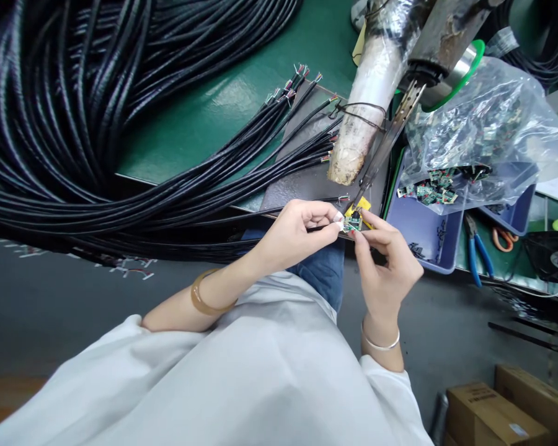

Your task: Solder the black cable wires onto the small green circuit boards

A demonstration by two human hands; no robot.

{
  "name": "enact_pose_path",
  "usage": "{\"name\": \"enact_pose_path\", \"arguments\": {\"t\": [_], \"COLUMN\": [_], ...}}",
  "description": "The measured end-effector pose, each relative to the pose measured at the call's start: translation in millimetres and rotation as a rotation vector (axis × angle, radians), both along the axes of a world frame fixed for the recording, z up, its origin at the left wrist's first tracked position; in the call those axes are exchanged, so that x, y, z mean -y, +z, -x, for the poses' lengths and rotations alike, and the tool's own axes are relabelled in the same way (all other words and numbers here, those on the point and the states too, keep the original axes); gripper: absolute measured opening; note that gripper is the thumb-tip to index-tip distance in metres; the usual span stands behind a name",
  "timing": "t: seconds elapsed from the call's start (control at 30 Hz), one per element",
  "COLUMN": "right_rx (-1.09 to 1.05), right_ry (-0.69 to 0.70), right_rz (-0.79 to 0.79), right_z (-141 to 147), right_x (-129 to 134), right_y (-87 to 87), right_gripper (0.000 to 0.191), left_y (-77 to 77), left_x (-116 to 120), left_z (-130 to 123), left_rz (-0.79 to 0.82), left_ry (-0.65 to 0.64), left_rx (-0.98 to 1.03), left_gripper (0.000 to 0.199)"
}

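Right hand (387, 254): pinching circuit board (353, 223)
Left hand (297, 230): grasping black cable (315, 228), board's nine o'clock
Tray edge (439, 269): near, board's four o'clock

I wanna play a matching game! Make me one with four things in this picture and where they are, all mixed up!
Things:
1. small green circuit board
2. blue-handled metal pliers
3. brown cardboard boxes
4. big coil of shiny black cables

Places:
A. lower right corner of the picture
B. upper left of the picture
C. between the left hand and the right hand
D. beside the purple plastic tray

Pairs: 1-C, 2-D, 3-A, 4-B
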State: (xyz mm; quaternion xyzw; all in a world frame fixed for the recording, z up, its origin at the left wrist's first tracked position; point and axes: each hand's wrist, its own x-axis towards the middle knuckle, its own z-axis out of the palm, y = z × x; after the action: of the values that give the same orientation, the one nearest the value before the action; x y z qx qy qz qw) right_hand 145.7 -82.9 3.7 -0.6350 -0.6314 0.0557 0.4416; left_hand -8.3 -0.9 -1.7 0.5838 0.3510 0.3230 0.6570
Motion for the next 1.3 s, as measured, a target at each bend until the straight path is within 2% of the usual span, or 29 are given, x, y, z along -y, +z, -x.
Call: {"name": "enact_pose_path", "arguments": {"t": [0.07,0.27,0.53,0.77,1.1,1.3], "right_rx": [0.023,0.053,-0.006,0.090,0.200,0.127], "right_ry": [0.037,0.023,0.028,0.010,0.048,0.005], "right_rz": [-0.014,-0.132,-0.126,-0.150,-0.118,-0.126], "right_z": [1,4,2,4,1,2], "right_x": [-4,-14,-19,-19,-14,-15], "right_y": [-2.0,-2.5,-2.0,6.0,0.9,2.5], "right_gripper": [0.012,0.017,0.019,0.021,0.020,0.020], "left_y": [1.3,8.8,11.0,17.4,16.4,14.3], "left_x": [-2,-10,-14,-13,-15,-12], "left_z": [-2,-8,-11,-10,-5,-5], "left_rz": [-0.009,-0.029,-0.102,-0.134,-0.090,-0.080], "left_ry": [0.009,0.055,0.091,0.102,0.030,0.032], "left_rx": [-0.001,0.015,-0.022,-0.043,-0.101,-0.101], "left_gripper": [0.014,0.014,0.014,0.012,0.015,0.009]}}
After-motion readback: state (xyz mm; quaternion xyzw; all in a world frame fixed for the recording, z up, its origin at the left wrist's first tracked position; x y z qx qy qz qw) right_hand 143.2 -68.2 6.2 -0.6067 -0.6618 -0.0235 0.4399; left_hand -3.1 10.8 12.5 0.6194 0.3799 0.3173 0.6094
